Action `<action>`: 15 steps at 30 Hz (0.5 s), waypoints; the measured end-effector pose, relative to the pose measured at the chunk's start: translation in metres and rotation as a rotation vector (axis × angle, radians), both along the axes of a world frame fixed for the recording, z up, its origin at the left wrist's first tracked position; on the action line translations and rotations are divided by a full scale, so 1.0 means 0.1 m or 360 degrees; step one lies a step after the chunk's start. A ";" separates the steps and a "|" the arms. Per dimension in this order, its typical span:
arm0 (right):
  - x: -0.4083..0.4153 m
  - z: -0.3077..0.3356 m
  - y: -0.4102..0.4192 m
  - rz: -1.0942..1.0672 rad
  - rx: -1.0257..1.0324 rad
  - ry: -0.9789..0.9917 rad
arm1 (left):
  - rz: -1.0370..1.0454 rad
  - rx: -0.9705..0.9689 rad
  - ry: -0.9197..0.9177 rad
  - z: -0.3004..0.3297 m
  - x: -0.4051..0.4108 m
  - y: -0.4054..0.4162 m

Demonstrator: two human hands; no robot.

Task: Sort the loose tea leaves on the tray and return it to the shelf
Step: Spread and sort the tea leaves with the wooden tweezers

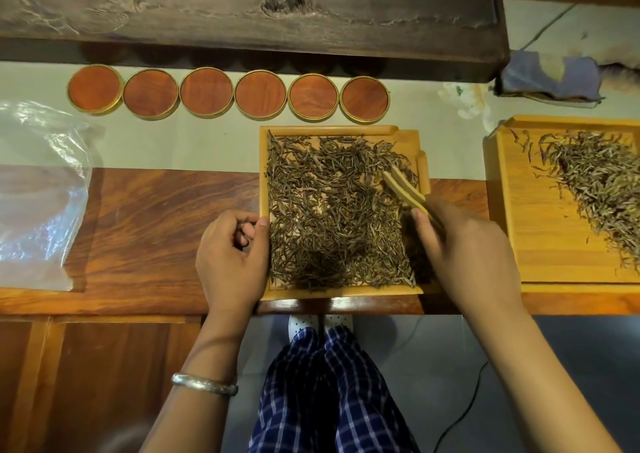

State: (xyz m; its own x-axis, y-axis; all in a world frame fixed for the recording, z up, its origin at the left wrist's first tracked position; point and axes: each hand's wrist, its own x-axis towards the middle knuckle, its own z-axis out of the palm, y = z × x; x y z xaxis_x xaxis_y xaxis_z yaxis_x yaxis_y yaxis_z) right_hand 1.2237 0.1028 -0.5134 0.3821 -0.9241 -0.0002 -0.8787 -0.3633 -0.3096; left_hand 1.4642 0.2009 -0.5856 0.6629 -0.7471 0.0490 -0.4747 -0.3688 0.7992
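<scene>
Tea leaves [332,217] cover nearly the whole floor of the small wooden tray [421,179], which sits at the near edge of the table [156,217], straight ahead of the person. The right hand [464,244] comes in from the tray's right side, fingers and thumb curled round a pair of bamboo tongs [403,187]. The tips of the tongs point up and left, down among the leaves near the tray's right rim, their two arms close together; whether a leaf is caught between them, I cannot tell. The left hand [232,255] rests against the tray's left edge, fingers loosely curled inward, thumb tip touching the rim, nothing held in it. A silver bangle [204,383] sits on that wrist.

Off to the right, well apart, a second, larger tray [540,231] carries its own heap of paler leaves [602,182], piled toward its far right corner and cut off by the frame. Beyond the small tray, six round wooden coasters [228,94] stand in a row on a pale table runner [173,144], edge to edge. On the left lies a crumpled clear plastic bag [38,189]. Farther back, a dark carved wooden slab [242,9] runs across the table.
</scene>
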 end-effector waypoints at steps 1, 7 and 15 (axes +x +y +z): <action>0.02 0.01 0.02 0.0037 0.0001 -0.0009 | -0.0004 0.0001 -0.0004 0.00 0.00 0.00; 0.00 -0.02 0.08 0.0052 0.0074 0.0006 | 0.0005 0.0004 -0.0002 0.00 0.00 0.00; 0.08 0.02 0.19 0.0246 0.0179 -0.0046 | 0.0001 0.0004 -0.0010 0.01 -0.01 0.00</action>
